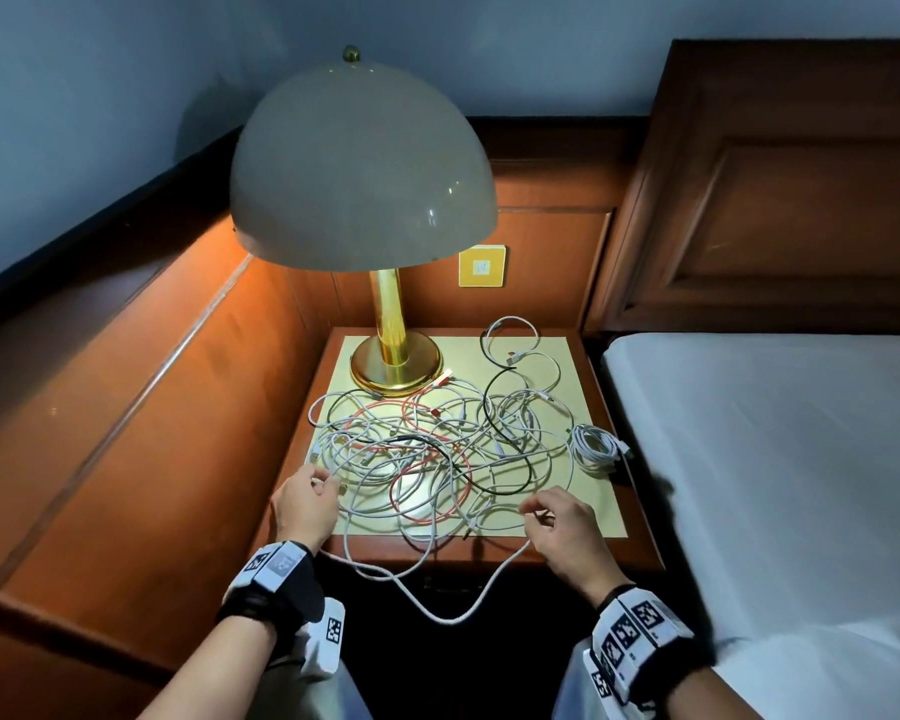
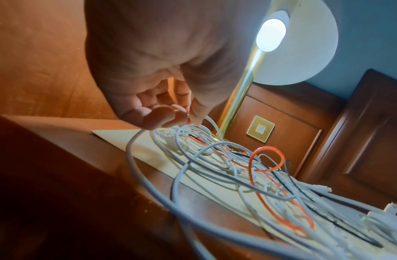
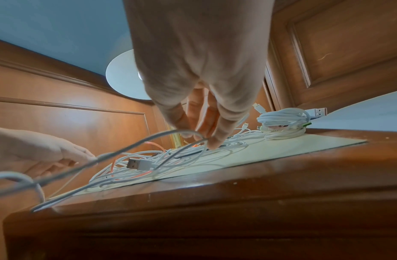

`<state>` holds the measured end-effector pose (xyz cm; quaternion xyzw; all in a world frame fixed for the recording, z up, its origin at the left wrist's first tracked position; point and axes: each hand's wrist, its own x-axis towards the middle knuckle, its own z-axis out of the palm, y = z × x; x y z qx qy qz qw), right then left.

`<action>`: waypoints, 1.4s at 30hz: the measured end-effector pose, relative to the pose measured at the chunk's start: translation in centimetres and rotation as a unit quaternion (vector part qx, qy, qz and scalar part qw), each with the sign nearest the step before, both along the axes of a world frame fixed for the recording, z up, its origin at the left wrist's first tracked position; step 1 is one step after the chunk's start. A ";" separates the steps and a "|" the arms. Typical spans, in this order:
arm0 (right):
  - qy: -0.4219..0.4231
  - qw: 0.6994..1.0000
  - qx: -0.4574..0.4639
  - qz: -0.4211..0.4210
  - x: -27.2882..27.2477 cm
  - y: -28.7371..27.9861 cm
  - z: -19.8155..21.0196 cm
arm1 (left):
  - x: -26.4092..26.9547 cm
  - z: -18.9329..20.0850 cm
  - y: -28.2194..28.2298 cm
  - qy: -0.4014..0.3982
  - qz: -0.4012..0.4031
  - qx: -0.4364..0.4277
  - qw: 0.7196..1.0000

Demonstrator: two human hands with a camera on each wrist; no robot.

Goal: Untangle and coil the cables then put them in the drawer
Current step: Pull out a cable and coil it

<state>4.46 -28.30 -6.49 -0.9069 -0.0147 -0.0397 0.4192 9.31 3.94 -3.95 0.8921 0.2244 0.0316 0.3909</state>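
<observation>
A tangle of white, red and black cables (image 1: 427,444) covers the cream top of the nightstand (image 1: 593,511). My left hand (image 1: 327,484) is at its front left corner, and there the curled fingers (image 2: 166,117) pinch a white cable (image 2: 135,158). My right hand (image 1: 533,511) is at the front right, fingertips (image 3: 212,140) pinching the same white cable (image 3: 148,140). That white cable (image 1: 437,614) sags in a loop off the front edge between my hands. One coiled white cable (image 1: 596,449) lies apart at the right edge. The drawer front below is in deep shadow.
A lit lamp with a brass base (image 1: 396,366) and dome shade (image 1: 362,163) stands at the back left of the nightstand. A bed with a white sheet (image 1: 775,459) is close on the right. Wooden panelling (image 1: 126,407) runs along the left.
</observation>
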 end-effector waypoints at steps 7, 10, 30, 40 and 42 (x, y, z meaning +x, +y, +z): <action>0.041 0.997 -0.063 0.005 0.4 0.3 -0.4 | -0.3 3.5 -1.0 -0.125 -0.033 -0.066 0.989; 0.045 0.995 -0.084 0.005 0.6 0.3 -0.7 | -0.5 5.0 -1.2 -0.154 -0.085 -0.137 0.975; -0.270 0.962 0.019 0.044 -2.6 0.6 8.5 | -14.7 3.2 -1.4 0.016 -0.251 -0.132 0.959; -0.296 0.951 0.040 0.079 -6.6 1.1 10.9 | -15.7 2.8 -1.9 0.138 -0.220 0.133 0.956; -0.286 0.953 0.049 0.085 -7.3 1.4 10.4 | -15.8 3.7 -2.7 0.151 -0.203 0.163 0.953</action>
